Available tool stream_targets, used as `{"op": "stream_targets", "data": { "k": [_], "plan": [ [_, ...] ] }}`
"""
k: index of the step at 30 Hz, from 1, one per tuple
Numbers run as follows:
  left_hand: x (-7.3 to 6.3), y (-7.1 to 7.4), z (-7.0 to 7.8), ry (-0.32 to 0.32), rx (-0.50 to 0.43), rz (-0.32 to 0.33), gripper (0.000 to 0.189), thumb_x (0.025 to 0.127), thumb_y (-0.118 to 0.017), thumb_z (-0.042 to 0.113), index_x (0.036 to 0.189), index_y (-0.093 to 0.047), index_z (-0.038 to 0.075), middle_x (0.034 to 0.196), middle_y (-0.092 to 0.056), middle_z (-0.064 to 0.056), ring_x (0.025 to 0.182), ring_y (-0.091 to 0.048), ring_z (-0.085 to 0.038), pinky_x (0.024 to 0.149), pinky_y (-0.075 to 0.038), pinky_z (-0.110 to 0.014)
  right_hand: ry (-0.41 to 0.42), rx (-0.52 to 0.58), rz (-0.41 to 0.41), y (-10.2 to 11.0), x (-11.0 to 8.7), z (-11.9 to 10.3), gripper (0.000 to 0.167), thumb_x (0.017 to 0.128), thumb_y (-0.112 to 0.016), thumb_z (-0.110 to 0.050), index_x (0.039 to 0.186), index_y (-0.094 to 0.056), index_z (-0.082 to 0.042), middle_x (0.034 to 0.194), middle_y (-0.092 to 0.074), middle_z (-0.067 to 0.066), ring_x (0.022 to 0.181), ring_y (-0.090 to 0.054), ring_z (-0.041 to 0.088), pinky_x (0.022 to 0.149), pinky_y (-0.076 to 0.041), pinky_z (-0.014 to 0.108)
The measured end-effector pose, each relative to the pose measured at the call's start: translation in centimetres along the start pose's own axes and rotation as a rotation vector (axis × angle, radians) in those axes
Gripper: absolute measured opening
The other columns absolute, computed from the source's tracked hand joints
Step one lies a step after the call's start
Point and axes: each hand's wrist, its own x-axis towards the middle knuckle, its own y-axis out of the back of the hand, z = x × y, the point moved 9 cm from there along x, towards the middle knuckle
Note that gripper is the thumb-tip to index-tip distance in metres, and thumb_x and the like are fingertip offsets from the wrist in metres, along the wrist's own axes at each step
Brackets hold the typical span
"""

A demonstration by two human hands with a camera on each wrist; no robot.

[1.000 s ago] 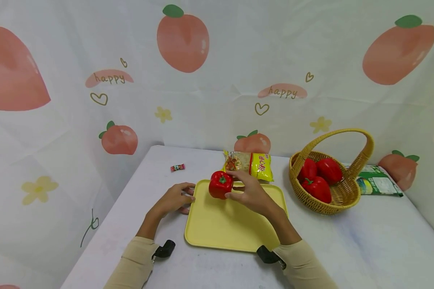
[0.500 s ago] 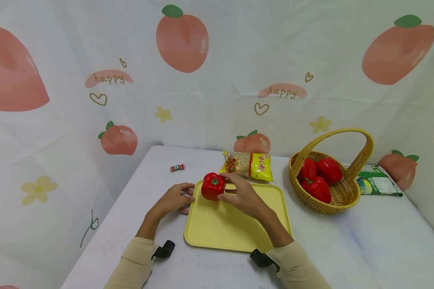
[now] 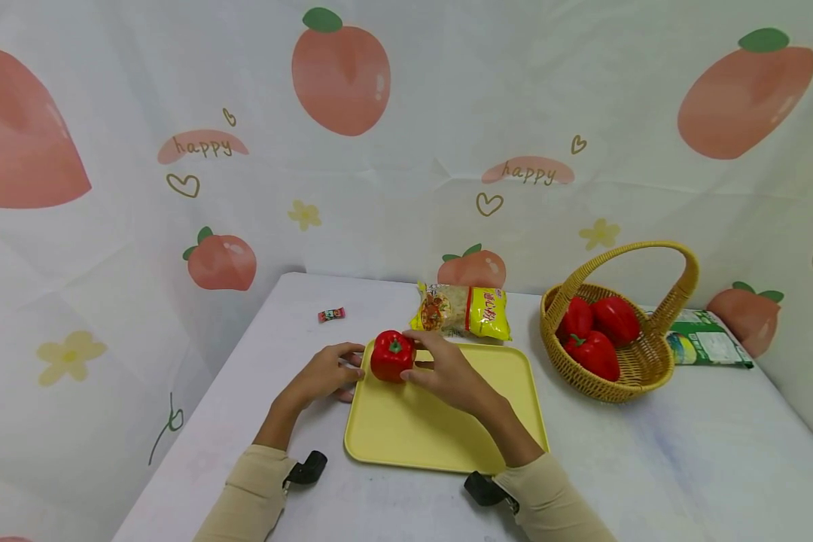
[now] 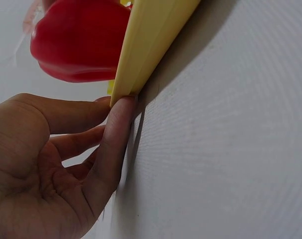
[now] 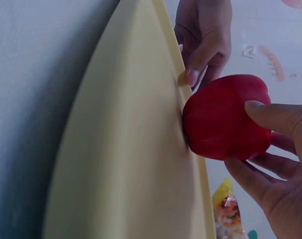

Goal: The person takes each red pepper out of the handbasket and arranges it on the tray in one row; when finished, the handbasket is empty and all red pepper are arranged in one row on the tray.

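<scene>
A red bell pepper (image 3: 390, 359) sits at the far left corner of the yellow tray (image 3: 440, 438). My right hand (image 3: 450, 379) holds it from the right, thumb and fingertips against its sides. In the right wrist view the bell pepper (image 5: 228, 119) meets the tray's surface close to the rim. On the tray's left edge my left hand (image 3: 327, 373) pinches the rim. The left wrist view has its thumb and finger (image 4: 116, 124) on either side of that rim, just below the pepper.
A wicker basket (image 3: 599, 385) with a tall handle stands at the right, with several red bell peppers (image 3: 592, 355) inside. Behind the tray lies a yellow food packet (image 3: 489, 312). A small wrapped candy (image 3: 331, 315) is at the back left, a green packet (image 3: 714, 340) behind the basket.
My right hand has carried the bell pepper left and slightly nearer me, toward the tray's left corner. The left hand has stayed at the tray's rim.
</scene>
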Motion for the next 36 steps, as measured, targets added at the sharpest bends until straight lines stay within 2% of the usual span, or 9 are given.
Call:
{"op": "stream_targets", "data": {
  "k": [13,24,31,36],
  "plan": [
    [0.11,-0.06,-0.11,0.000,0.001,-0.003,0.056,0.096,-0.069,0.010,0.149,-0.056,0.001,0.128,-0.064,-0.017,0.100,-0.066,-0.024,0.068,-0.065,-0.032,-0.005,0.008,0.000,-0.44,0.11,-0.05,0.064,0.096,-0.079,-0.009,0.153,-0.050,-0.005,0.150,-0.053,0.013,0.138,-0.058,0.032,0.100,-0.060,0.039],
    [0.13,-0.03,-0.11,-0.013,-0.002,-0.003,0.055,0.096,-0.070,0.010,0.149,-0.057,0.001,0.127,-0.064,-0.016,0.100,-0.066,-0.024,0.068,-0.066,-0.034,-0.007,0.015,-0.012,-0.58,0.10,-0.10,0.066,0.095,-0.079,-0.010,0.154,-0.048,-0.005,0.152,-0.054,0.012,0.139,-0.057,0.031,0.101,-0.060,0.043],
    [0.25,-0.06,-0.38,0.002,-0.012,0.000,0.054,0.096,-0.070,0.010,0.148,-0.057,0.002,0.126,-0.064,-0.016,0.100,-0.066,-0.023,0.067,-0.066,-0.033,-0.016,-0.004,-0.009,-0.44,0.07,-0.05,0.069,0.096,-0.079,-0.011,0.156,-0.046,-0.003,0.153,-0.054,0.012,0.139,-0.057,0.032,0.101,-0.060,0.041],
    [0.31,-0.07,-0.36,0.000,-0.018,0.005,0.054,0.096,-0.070,0.009,0.148,-0.058,0.003,0.125,-0.064,-0.015,0.099,-0.067,-0.023,0.068,-0.066,-0.033,-0.013,-0.001,-0.003,-0.13,-0.03,-0.21,0.071,0.096,-0.080,-0.013,0.157,-0.045,-0.002,0.154,-0.054,0.012,0.140,-0.056,0.033,0.104,-0.058,0.045]
  ]
}}
